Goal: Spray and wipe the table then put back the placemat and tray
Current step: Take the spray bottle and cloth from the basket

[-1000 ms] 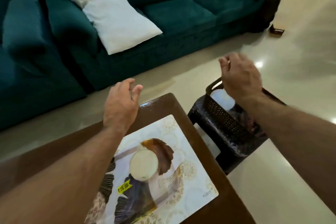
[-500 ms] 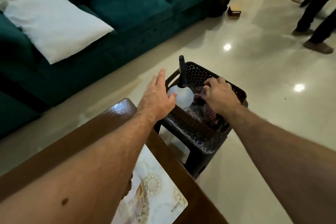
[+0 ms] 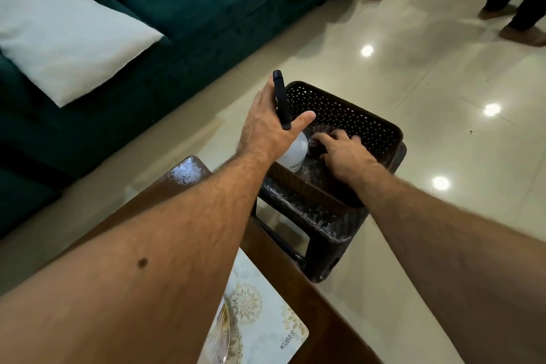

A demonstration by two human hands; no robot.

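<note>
**Fetching the spray bottle and the cloth from the basket**

Early in the task, by the look of things: placemat (image 3: 260,325) on the brown table (image 3: 325,319), nothing sprayed or wiped yet as far as can be judged. No tray in view. Gathering tools, then, from the dark perforated basket (image 3: 354,118) standing on a dark stool (image 3: 322,224) just beside the table's corner.

Left hand (image 3: 266,127) at the spray bottle (image 3: 291,151): black spray head sticking up between thumb and forefinger, thumb stretched out across its near side, the other fingers reaching round the far side and mostly hidden. Touching the neck, it seems, but not clamped; whether the far fingers are already curled round it cannot be told. White round body of the bottle down inside the basket, at its near left corner.

Right hand (image 3: 342,154) inside the basket just beside the bottle, palm down, fingers (image 3: 334,136) spread and lightly bent, tips on a reddish patterned cloth (image 3: 320,130) lying on the basket floor. Resting on it rather than gripping it, as far as shown.

Next, probably: closing the left fingers round the bottle's neck and lifting straight up past the rim; bunching the cloth in the right hand; then clearing the placemat off before spraying. Care needed not to knock the basket off the stool.
</note>
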